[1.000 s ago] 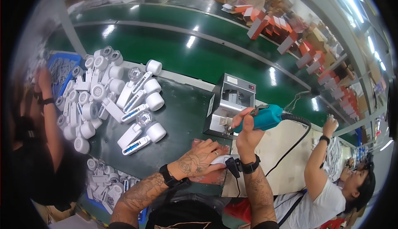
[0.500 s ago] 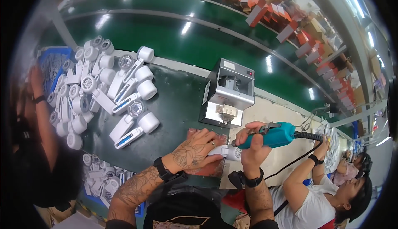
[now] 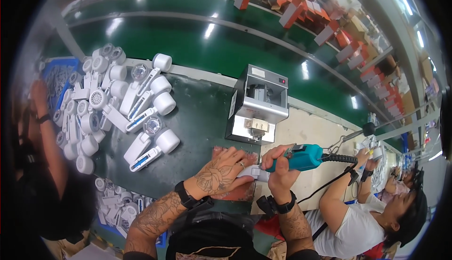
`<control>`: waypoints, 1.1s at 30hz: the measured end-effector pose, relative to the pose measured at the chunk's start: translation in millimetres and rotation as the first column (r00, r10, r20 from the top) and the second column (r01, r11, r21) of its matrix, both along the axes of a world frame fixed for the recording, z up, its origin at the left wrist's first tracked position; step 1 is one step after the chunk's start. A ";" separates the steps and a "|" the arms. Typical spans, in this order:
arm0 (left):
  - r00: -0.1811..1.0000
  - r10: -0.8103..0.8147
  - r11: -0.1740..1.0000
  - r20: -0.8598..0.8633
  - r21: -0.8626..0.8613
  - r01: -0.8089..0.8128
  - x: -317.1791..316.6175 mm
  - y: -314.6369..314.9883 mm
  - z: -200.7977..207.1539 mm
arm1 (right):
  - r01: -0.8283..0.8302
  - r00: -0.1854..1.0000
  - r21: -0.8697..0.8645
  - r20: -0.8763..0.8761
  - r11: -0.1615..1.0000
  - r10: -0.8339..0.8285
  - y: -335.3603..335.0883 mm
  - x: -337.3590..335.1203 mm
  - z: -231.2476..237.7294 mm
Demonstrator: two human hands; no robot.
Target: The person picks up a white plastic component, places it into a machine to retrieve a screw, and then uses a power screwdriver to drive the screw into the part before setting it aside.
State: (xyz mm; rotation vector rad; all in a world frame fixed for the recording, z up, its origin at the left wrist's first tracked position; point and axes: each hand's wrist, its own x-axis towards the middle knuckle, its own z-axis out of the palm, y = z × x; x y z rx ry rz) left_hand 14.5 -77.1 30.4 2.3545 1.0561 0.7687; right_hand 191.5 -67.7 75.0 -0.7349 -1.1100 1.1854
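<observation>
My left hand (image 3: 217, 173) is closed round a white handheld fan (image 3: 249, 171), pressing it to a reddish-brown pad (image 3: 245, 193) at the bench edge. Wrapped in my right hand (image 3: 281, 175) is a teal electric screwdriver (image 3: 306, 157), held nearly level with its black cord running off to the right. Its front end is over the fan's head; the bit is hidden by my fingers, so contact cannot be made out. Just beyond my hands stands a silver and black screw feeder (image 3: 261, 102).
Many white fans and fan parts (image 3: 136, 104) lie piled on the dark bench mat (image 3: 197, 104) to the left. A blue bin (image 3: 70, 63) and a co-worker's arm (image 3: 49, 137) are farther left. Another person (image 3: 351, 224) works close on my right. A green conveyor (image 3: 179, 34) runs behind.
My right hand and the screwdriver have shifted slightly left and lower, covering more of the fan's head. The left hand stays on the fan. The right-hand co-worker's arms have moved.
</observation>
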 end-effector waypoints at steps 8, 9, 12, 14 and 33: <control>1.000 -0.005 1.000 -0.015 -0.022 0.005 -1.5 1.9 2.3 | -0.029 0.996 -0.017 -0.080 0.999 0.028 5.0 0.3 -7.7; 1.000 -0.003 0.999 -0.030 -0.032 0.002 -1.8 1.4 5.3 | -0.034 0.997 -0.009 -0.077 0.999 0.033 5.3 -0.4 -5.0; 0.998 0.018 1.000 -0.055 -0.023 -0.020 -2.4 -1.0 9.6 | 0.042 0.995 -0.062 0.090 0.997 -0.036 11.3 -6.2 6.4; 0.997 0.028 1.000 -0.067 -0.010 -0.028 -2.0 -2.2 8.4 | 0.121 0.985 0.036 0.117 0.992 -0.124 16.8 -8.3 16.6; 0.997 0.046 0.998 0.068 0.027 -0.048 -2.0 -3.4 0.1 | 0.126 0.989 0.086 0.069 0.988 -0.132 19.9 -20.2 23.4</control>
